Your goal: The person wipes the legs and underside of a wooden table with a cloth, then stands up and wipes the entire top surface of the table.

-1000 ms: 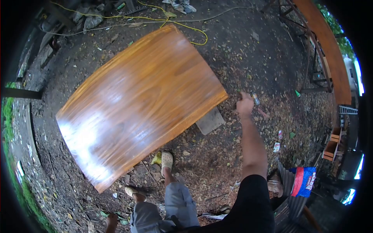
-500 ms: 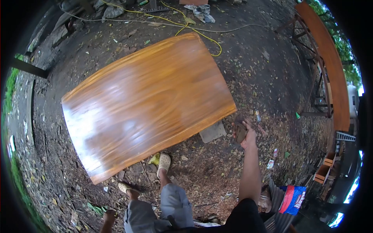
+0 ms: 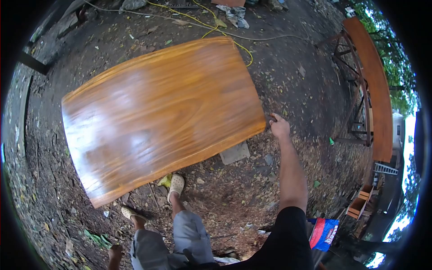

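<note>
A broad, glossy brown wooden slab (image 3: 166, 121) fills the middle of the head view, with pale light reflecting off its left side. My right hand (image 3: 280, 128) reaches out to the slab's front right corner, its fingers curled. A bit of dark brown cloth (image 3: 271, 118) shows at the fingertips, mostly hidden by the hand. Low at the left, beside my leg, my left hand (image 3: 115, 253) is closed; whatever may be in it is hidden. My feet in beige clogs (image 3: 177, 185) stand at the slab's near edge.
A flat grey piece (image 3: 235, 154) lies under the near edge. Yellow cord (image 3: 245, 50) and grey rope cross the ground behind. A long reddish-brown board (image 3: 375, 85) rests on a metal frame at right. A red and blue bag (image 3: 325, 234) sits at lower right.
My right hand has moved forward to the slab's corner, turning so the brown cloth is mostly hidden. The view has shifted slightly, and my left hand stays low and closed.
</note>
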`<state>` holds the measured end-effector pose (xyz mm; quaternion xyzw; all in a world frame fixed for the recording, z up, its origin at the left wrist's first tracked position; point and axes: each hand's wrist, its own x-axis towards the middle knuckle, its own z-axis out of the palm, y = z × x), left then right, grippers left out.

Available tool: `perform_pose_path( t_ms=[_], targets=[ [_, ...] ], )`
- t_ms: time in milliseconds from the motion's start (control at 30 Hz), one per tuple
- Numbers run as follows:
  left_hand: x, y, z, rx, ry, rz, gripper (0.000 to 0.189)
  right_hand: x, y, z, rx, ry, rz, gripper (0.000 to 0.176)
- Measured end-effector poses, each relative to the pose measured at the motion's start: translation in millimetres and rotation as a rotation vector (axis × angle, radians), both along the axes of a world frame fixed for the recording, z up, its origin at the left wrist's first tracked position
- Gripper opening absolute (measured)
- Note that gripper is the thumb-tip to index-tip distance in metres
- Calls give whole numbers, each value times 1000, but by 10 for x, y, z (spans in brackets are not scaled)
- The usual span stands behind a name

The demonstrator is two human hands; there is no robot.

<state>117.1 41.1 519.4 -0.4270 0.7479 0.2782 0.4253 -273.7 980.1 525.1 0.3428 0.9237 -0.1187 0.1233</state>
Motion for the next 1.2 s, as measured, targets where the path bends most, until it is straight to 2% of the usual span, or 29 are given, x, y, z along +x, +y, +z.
perform_pose_path(
  t_ms=[200, 333, 533, 633, 733, 933, 1033, 1133, 1200],
  targets=[
    [65, -46, 44, -43, -37, -22, 33, -176, 112, -72, 23, -62, 96, 35],
    [107, -72, 38, -49, -51, 54, 34, -186, 54, -69, 92, -87, 100, 34],
    [155, -106, 28, -50, -53, 71, 36, -118, 23, -136, 81, 54, 111, 26],
    [584, -580, -378, -30, 64, -191, 35, -117, 30, -158, 168, 50, 155, 25],
    [227, -234, -94, -58, -45, 17, 33, -93, 144, -316, 263, 149, 254, 23],
    [43, -36, 61, -66, -30, 57, 29, -141, -162, -184, 359, 64, 225, 23],
    [47, -42, 84, -68, -25, 61, 29, -128, -135, -275, 340, 147, 203, 23],
    [68, -82, 102, -58, -31, 65, 28, -83, -54, -243, -103, 354, 5, 20],
    [95, -81, 108, -84, -35, 68, 28, 13, 212, -454, -470, 526, -153, 24]
  ],
)
